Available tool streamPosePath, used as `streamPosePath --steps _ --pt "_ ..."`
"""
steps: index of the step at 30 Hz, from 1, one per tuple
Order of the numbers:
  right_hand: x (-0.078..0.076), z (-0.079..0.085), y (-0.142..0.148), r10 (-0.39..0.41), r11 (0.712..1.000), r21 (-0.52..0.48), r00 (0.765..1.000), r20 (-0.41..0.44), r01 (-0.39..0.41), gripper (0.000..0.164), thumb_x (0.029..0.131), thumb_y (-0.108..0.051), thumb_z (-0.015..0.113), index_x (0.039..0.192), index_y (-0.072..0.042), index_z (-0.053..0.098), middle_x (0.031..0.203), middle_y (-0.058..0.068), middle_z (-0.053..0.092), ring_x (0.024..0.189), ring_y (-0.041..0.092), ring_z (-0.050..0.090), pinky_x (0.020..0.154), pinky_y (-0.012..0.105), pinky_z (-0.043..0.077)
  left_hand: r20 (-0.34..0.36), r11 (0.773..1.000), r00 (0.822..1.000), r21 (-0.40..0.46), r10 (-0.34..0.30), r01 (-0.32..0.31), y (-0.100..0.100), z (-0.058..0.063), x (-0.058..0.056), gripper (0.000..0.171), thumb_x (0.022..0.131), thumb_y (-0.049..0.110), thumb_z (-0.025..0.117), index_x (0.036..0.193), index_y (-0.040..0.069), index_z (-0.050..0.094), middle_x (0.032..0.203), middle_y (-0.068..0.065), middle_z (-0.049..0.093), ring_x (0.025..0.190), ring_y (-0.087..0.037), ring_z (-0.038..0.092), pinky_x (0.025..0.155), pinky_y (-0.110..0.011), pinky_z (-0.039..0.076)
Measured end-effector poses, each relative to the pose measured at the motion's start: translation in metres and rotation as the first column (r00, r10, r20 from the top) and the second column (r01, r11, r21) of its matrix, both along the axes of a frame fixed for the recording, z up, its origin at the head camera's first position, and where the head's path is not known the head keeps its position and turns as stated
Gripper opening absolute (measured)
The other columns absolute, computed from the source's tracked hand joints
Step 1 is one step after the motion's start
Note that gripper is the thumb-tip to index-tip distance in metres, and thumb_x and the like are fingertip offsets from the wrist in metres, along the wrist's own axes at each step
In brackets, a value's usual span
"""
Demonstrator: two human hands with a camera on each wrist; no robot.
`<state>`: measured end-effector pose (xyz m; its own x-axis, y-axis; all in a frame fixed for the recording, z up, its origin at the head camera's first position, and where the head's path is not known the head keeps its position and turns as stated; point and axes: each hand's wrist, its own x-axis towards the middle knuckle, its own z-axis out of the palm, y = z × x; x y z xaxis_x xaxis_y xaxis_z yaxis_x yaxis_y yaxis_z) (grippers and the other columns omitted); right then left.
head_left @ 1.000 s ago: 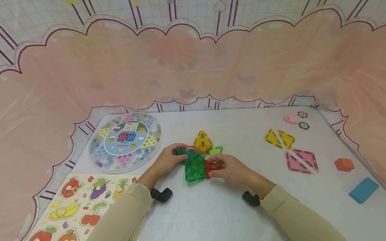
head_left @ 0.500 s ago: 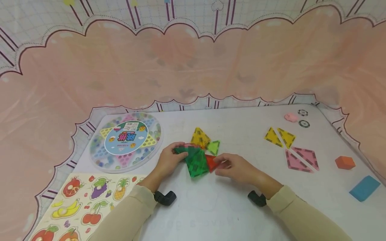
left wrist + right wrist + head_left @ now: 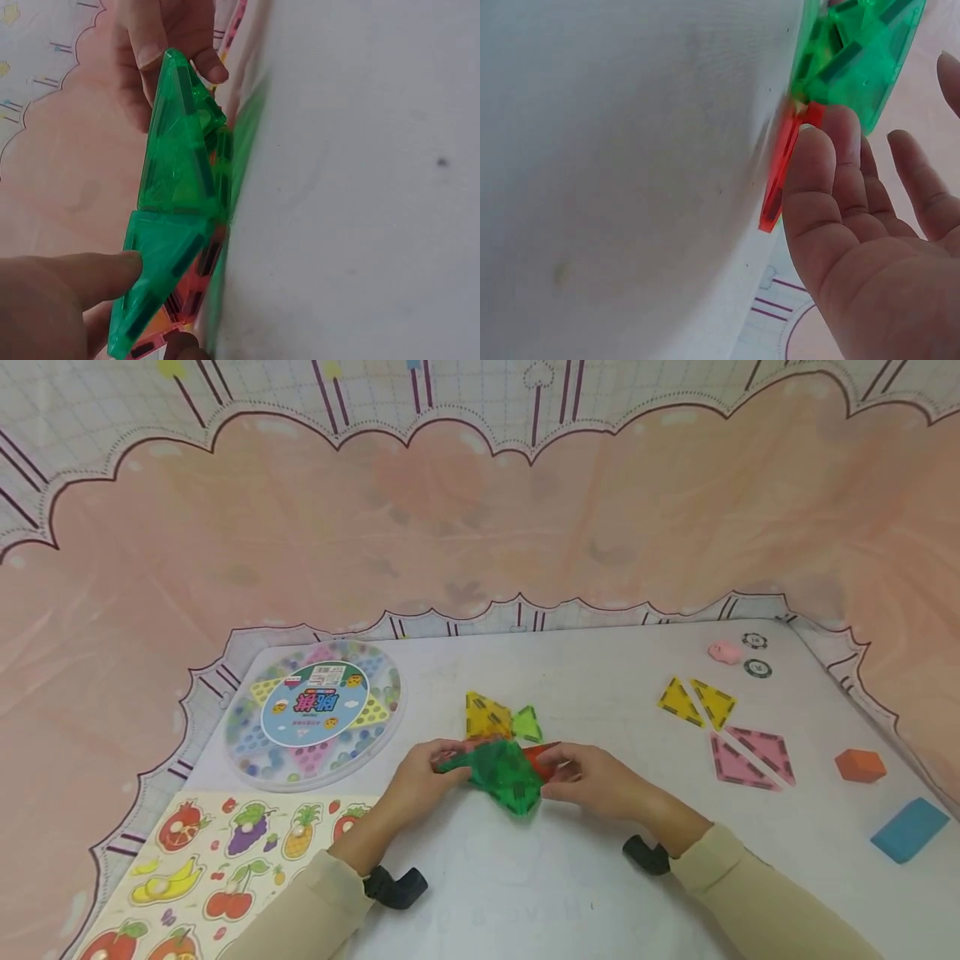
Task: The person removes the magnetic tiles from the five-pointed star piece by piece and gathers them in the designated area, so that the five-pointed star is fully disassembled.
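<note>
In the head view, my left hand point(image 3: 420, 785) pinches a teal-green triangular magnetic tile point(image 3: 154, 270) at the left end of a joined cluster. The cluster's larger green magnetic tiles point(image 3: 513, 781) stand tilted over the tabletop. My right hand point(image 3: 600, 781) is at the right end, fingertips touching a red magnetic tile point(image 3: 776, 180), thumb held apart. At the back of the cluster are yellow triangular tiles point(image 3: 486, 717) and a small lime triangle point(image 3: 527, 724). Pink and red tiles show beneath the green in the left wrist view; their joints are partly hidden.
A round marble board game point(image 3: 315, 714) and a fruit puzzle board point(image 3: 258, 868) lie at left. Rightward are two yellow triangles point(image 3: 712, 703), two pink triangles point(image 3: 761, 753), an orange block point(image 3: 860, 766), a blue block point(image 3: 909, 831), a pink pig point(image 3: 724, 652) and two round chips point(image 3: 757, 668).
The green tiles have turned, their lower corner swinging right. The yellow tiles have shifted left and turned. The red tile has swung upward; my right hand has moved slightly right.
</note>
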<state>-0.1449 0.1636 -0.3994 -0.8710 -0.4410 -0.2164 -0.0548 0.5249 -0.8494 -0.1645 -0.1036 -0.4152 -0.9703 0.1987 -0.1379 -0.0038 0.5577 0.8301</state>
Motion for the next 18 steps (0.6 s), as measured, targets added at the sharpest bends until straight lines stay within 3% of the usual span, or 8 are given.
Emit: streamPosePath --steps 4,9,12,18 --pt "0.002 0.000 0.006 -0.020 1.000 0.021 1.000 -0.009 0.020 0.044 0.078 -0.039 0.066 0.116 -0.018 0.055 0.110 -0.002 0.055 0.092 0.016 0.052 0.074 0.031 0.046 0.020 0.999 0.999 -0.023 -0.047 0.047 -0.001 0.003 0.009 0.020 0.080 0.030 0.067 0.100 0.029 0.063 0.110 0.005 0.054 0.100 -0.017 0.053 0.082 -0.036 0.042" --pt "0.009 0.002 0.012 -0.025 1.000 -0.006 0.997 0.078 0.026 0.051 0.078 -0.040 0.066 0.121 -0.016 0.052 0.121 0.004 0.049 0.078 0.019 0.057 0.062 0.032 0.048 0.058 0.992 0.993 -0.061 -0.103 0.107 -0.002 0.006 0.017 0.021 0.080 0.039 0.065 0.100 0.033 0.061 0.102 0.006 0.053 0.091 -0.013 0.053 0.071 -0.029 0.045" --pt "0.012 0.004 0.013 -0.023 0.999 -0.046 0.992 0.122 0.029 0.055 0.078 -0.040 0.066 0.123 -0.014 0.049 0.126 0.007 0.044 0.079 0.019 0.058 0.062 0.032 0.049 0.069 0.988 0.988 -0.059 -0.140 0.145 -0.003 0.009 0.020 0.025 0.080 0.041 0.064 0.102 0.030 0.060 0.098 0.009 0.057 0.090 -0.010 0.054 0.070 -0.027 0.046" --pt "0.008 0.004 0.018 -0.054 0.999 0.006 0.996 0.074 0.053 0.048 0.080 -0.041 0.064 0.121 -0.018 0.052 0.114 0.004 0.052 0.079 0.018 0.057 0.067 0.030 0.047 0.070 0.972 0.970 -0.034 -0.232 0.234 0.000 0.015 0.024 0.034 0.081 0.043 0.062 0.108 0.022 0.060 0.093 0.011 0.060 0.087 -0.008 0.056 0.075 -0.027 0.046"
